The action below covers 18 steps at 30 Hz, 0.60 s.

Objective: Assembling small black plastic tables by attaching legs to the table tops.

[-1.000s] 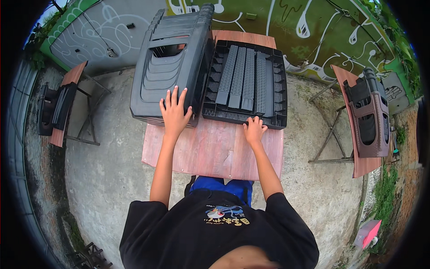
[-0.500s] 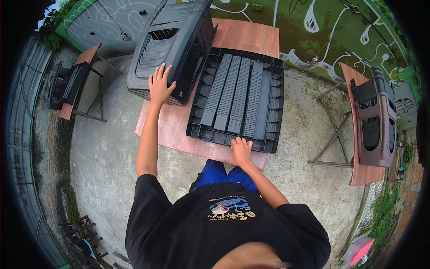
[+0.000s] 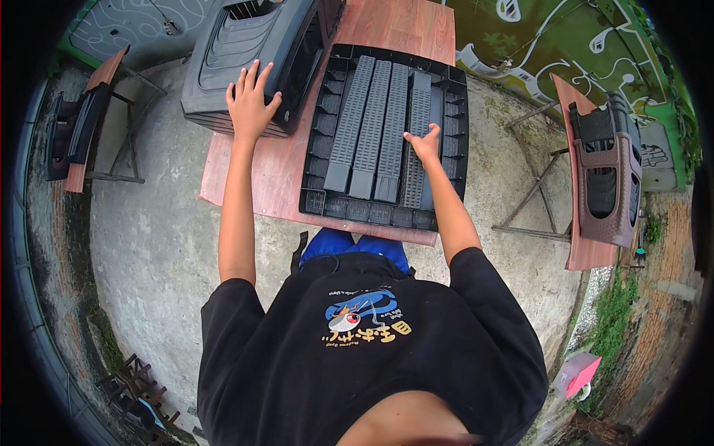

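Note:
My left hand (image 3: 253,100) lies with fingers spread on the near edge of a large dark grey plastic shell (image 3: 230,56) with curved ribs and a slot on top. To its right, a shallow black plastic tray (image 3: 315,141) with a gridded rim rests on the table. Several long grey perforated slats (image 3: 370,134) lie side by side in it. Over the rightmost slat (image 3: 417,100) is my right hand (image 3: 425,143), its thumb and fingers apart across the slat's width. Whether the fingertips touch the slat cannot be made out.
The shell and tray sit on a reddish wood-grain table (image 3: 245,178). A side table at right bears a brown and black plastic piece (image 3: 606,175); another at left holds black plastic parts (image 3: 74,134). A painted wall (image 3: 513,44) stands behind, and a pink-topped box (image 3: 576,375) is at lower right.
My right hand has left the tray's near rim and moved forward over the rightmost slat, its fingers opening. My left hand stays on the shell. The whole view has shifted slightly.

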Available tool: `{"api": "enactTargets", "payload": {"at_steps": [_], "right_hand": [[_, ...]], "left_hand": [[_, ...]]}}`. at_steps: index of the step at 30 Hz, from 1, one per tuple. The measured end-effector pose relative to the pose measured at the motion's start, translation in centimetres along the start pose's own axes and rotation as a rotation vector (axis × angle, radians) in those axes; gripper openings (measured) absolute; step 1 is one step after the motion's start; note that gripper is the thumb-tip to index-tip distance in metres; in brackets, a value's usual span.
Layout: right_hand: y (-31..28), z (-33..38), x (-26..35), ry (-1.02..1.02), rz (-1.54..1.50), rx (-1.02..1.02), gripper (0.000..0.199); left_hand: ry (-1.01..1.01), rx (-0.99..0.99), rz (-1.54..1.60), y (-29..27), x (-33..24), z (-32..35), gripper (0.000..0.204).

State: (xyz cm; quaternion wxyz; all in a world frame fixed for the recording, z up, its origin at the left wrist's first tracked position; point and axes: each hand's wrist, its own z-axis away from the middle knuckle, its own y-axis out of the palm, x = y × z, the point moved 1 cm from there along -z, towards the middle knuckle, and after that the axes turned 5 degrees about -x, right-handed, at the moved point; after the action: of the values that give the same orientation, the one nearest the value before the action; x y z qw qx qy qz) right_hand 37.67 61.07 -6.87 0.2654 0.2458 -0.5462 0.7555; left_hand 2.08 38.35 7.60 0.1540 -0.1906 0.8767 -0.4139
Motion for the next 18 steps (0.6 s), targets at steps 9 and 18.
{"api": "enactTargets", "payload": {"at_steps": [9,18], "right_hand": [[-4.4,3.1,-1.7,0.095,-0.553,0.058,0.077],[-19.6,17.4,2.2,0.399,-0.968,0.336,0.059]], "left_hand": [[-0.057,-0.052,0.032,-0.8,1.9,1.3,0.063],[0.388,0.452,1.071,-9.2,-15.4,2.4,0.068]]}}
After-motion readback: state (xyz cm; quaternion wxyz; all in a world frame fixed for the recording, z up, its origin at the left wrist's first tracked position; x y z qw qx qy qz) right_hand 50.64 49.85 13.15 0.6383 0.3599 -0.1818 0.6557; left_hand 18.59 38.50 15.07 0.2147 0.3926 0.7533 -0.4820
